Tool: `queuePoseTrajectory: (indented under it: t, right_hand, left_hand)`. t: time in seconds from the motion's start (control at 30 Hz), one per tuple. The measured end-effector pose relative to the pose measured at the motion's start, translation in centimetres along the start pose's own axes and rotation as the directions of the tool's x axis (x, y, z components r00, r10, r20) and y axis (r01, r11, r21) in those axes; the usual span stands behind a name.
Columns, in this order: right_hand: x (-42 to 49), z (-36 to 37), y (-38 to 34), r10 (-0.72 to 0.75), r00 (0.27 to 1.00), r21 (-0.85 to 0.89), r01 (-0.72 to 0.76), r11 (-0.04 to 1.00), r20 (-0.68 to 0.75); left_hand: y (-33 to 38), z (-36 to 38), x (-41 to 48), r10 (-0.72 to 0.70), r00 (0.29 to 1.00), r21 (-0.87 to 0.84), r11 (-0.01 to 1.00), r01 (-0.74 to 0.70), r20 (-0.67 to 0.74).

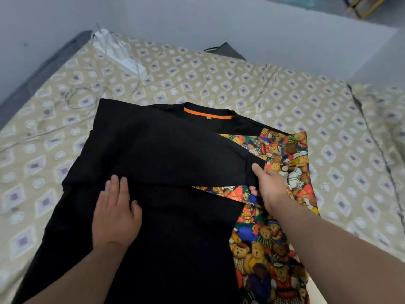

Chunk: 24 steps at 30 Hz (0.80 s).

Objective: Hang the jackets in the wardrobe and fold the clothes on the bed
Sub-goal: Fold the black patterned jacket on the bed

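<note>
A black T-shirt with an orange neck band lies spread on the bed, collar pointing away from me. Its left side is folded over across the middle. My left hand lies flat with straight fingers on the shirt's centre, pressing it down. My right hand pinches the edge of the folded-over sleeve at the shirt's right side, thumb on top. Under the shirt, on the right, lies a colourful teddy-bear print garment, partly covered by the black fabric.
The bed has a beige sheet with a diamond pattern. A white power strip with plugs and cables sits at the far left. A dark item lies at the far edge by the wall.
</note>
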State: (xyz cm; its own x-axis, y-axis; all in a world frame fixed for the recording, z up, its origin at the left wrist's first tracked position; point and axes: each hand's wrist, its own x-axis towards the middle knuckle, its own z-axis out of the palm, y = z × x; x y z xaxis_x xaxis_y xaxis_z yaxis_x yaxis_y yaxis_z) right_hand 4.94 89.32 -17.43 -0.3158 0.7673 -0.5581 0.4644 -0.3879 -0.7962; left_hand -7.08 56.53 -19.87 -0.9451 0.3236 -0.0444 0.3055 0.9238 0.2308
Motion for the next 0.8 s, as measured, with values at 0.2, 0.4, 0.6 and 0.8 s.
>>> queuePoseTrajectory:
  t: [0.2, 0.4, 0.6, 0.8]
  right_hand:
    - [1.1, 0.2, 0.3, -0.01, 1.0, -0.036, 0.01, 0.999, -0.009]
    - [1.9, -2.6, -0.9, -0.058, 0.997, -0.072, 0.062, 0.995, 0.054]
    - [1.4, -8.9, -2.4, -0.242, 0.97, -0.423, 0.215, 0.88, -0.011]
    - [-0.4, -7.2, -2.1, -0.344, 0.934, -0.768, 0.147, 0.623, -0.1]
  left_hand:
    - [3.8, 1.8, -5.4, -0.344, 0.939, -0.041, 0.938, 0.344, 0.021]
    - [4.1, 2.1, -5.0, -0.371, 0.928, 0.006, 0.929, 0.371, 0.035]
    - [4.1, 2.2, -4.8, -0.4, 0.915, -0.001, 0.916, 0.401, 0.061]
    - [4.4, 1.9, -4.6, -0.422, 0.901, 0.03, 0.906, 0.421, 0.099]
